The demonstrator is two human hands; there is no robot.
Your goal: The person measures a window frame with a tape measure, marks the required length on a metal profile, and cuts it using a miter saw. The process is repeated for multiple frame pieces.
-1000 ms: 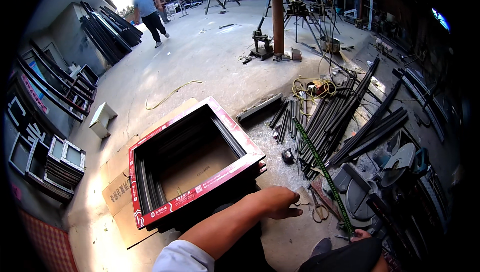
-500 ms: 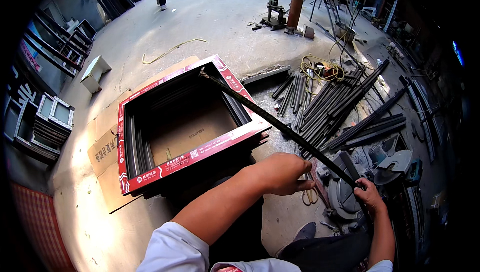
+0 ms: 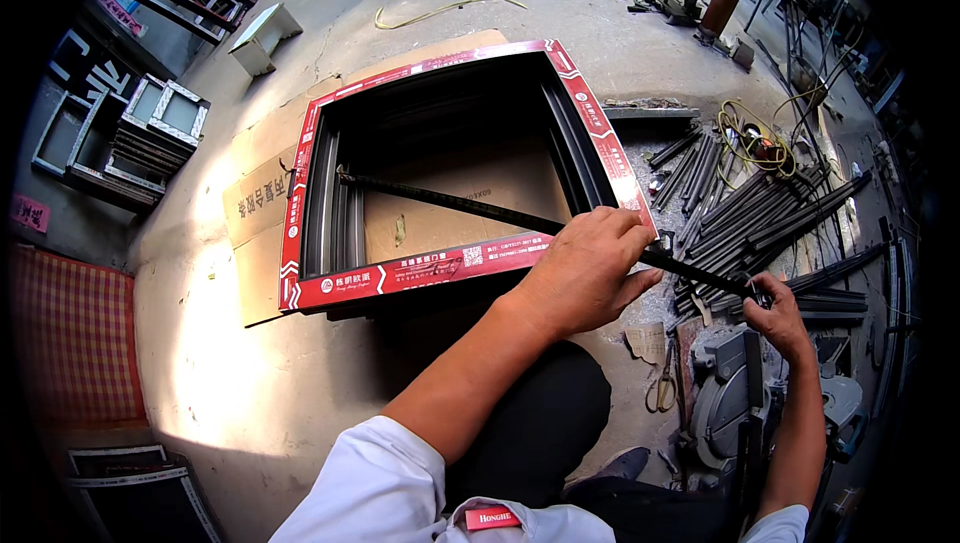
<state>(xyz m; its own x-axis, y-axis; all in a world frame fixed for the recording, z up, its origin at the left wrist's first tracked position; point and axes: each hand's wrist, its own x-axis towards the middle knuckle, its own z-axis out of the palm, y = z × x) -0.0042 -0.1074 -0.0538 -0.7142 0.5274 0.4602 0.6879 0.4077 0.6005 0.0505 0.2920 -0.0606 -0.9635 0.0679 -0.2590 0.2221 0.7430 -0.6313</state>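
Observation:
A long black strip (image 3: 450, 205) lies slanted across a square window frame with red-taped edges (image 3: 420, 273) that rests on the floor. My left hand (image 3: 590, 268) grips the strip near the frame's right corner. My right hand (image 3: 775, 315) holds the strip's near end, low at the right. The strip's far end touches the frame's left inner side. Brown cardboard (image 3: 260, 213) lies under the frame.
A pile of dark metal strips (image 3: 770, 218) and a coiled yellow cable (image 3: 745, 133) lie to the right. A cutting machine (image 3: 730, 403) and scissors (image 3: 665, 383) sit near my right knee. Stacked frames (image 3: 150, 133) lean at the left, by a small white box (image 3: 262, 35).
The strip has swung down from over the frame's far corner and now lies lower across the opening. Both hands moved with it, and my view tilted further down toward the frame.

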